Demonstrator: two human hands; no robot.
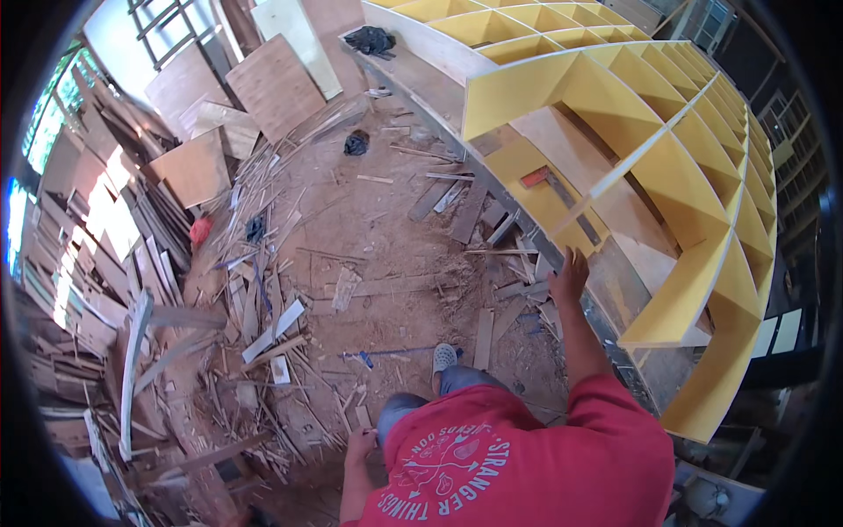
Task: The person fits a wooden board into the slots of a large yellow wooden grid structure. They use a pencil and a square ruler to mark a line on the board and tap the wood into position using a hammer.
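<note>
My right hand [569, 276] is raised by the near edge of a large grid frame of yellow panels [654, 189]; its fingers are apart and nothing shows in them. Just beyond it, on the bench [615, 285] under the frame, lies a tool with a red end [534, 177] and a long dark strip [571, 211], shaped like a carpenter's square. Low beside my left thigh, my left hand [360, 444] has its fingers curled together. A small pale bit shows at its fingertips, too small to name.
Wood offcuts [274, 331] and sawdust cover the floor. Plywood sheets [275, 88] and stacked boards [88, 237] lean at the left. A black plastic bag [370, 40] sits at the bench's far end. Light wooden posts [136, 369] stand at the lower left.
</note>
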